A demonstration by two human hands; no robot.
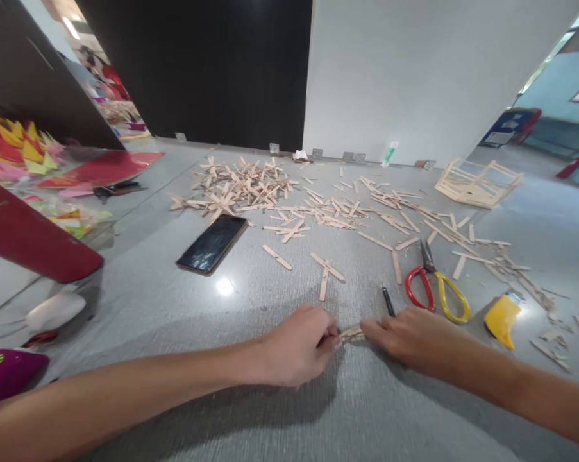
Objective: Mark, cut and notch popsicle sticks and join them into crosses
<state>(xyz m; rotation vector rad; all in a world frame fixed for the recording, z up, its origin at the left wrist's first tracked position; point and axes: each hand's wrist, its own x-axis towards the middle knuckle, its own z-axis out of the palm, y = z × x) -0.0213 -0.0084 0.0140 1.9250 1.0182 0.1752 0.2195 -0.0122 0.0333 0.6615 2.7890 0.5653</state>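
Note:
Low over the grey table, my left hand (303, 346) pinches one end of some small wooden craft sticks (351, 333). My right hand (395, 333) has its fingers closed on the other end, so the sticks span the short gap between both hands. How many sticks are held is hard to make out. A black pen (388, 301) lies just beyond my right hand, its lower end hidden by the fingers. Scissors (428, 282) with one red and one yellow handle rest right behind that hand. Two crossed craft sticks (326, 273) lie beyond my left hand.
A heap of craft sticks (245, 186) spreads across the back. A phone (212, 244) lies left of centre, a yellow tape-cutter-like object (503, 319) at right. A small stick-built frame (479, 184) stands back right. At left are a white mouse (56, 311) and a red post (39, 237).

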